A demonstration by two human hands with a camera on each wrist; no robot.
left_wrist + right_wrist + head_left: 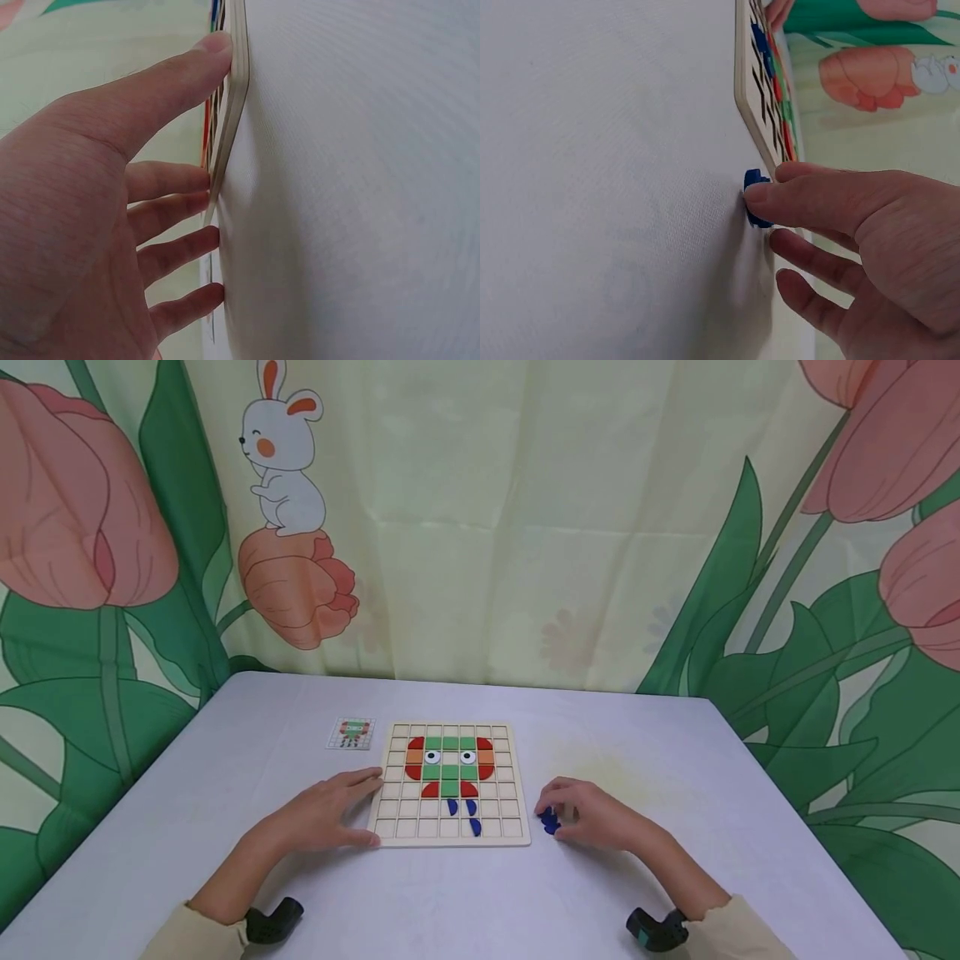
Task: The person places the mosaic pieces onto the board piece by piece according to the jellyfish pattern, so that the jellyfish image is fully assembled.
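A wooden grid board (397,831) lies on the table, with red, green, orange and eye-marked tiles forming a figure. Below them, several blue rounded pieces (476,827) sit in its cells. My left hand (322,814) rests at the board's left edge, thumb by the near corner and fingers spread along the side; in the left wrist view the thumb (214,46) touches the rim. Right of the board, my right hand (592,814) is over a small cluster of blue pieces (550,820), thumb and fingertips curled about them. The right wrist view shows the thumb (761,193) against the blue pieces (753,177).
A small picture card (351,733) with a similar figure lies behind the board's left corner. The white-covered table (450,902) reaches back to a curtain (510,527) printed with tulips and a rabbit. Each wrist wears a black device (274,921).
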